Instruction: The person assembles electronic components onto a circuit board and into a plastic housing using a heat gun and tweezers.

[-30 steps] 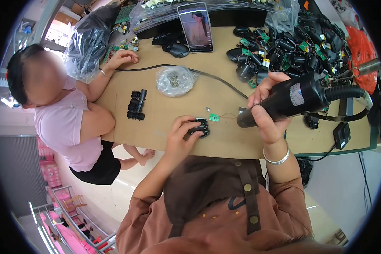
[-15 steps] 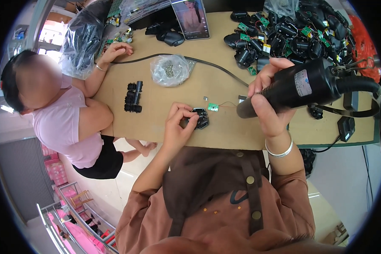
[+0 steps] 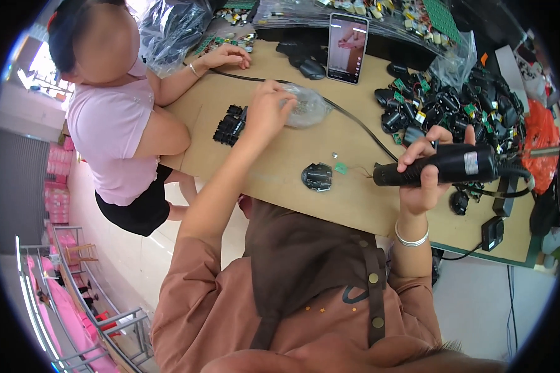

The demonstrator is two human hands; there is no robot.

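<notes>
My right hand (image 3: 424, 171) is wrapped round a black electric screwdriver (image 3: 463, 164), held level over the table with its narrow end to the left. My left hand (image 3: 270, 112) reaches across to the left edge of a clear plastic bag (image 3: 310, 104) of tiny metal parts. Its fingers are bent, with thumb and forefinger close together; anything between them is too small to make out. In front of me lies an open black plastic housing (image 3: 317, 177), untouched. Just right of it is a small green circuit board (image 3: 341, 168) with thin wires running toward the screwdriver's end.
A heap of black housings with green boards (image 3: 445, 102) covers the back right. A phone (image 3: 347, 48) stands upright at the back, beside dark shells (image 3: 302, 59). Black parts (image 3: 230, 126) stand in rows on the left. A co-worker's hand (image 3: 226, 56) rests nearby. A dark cable (image 3: 361, 124) crosses the table.
My left hand has let go of the black housing and moved forward and left to the plastic bag. My right hand still holds the screwdriver. The whole view has shifted.
</notes>
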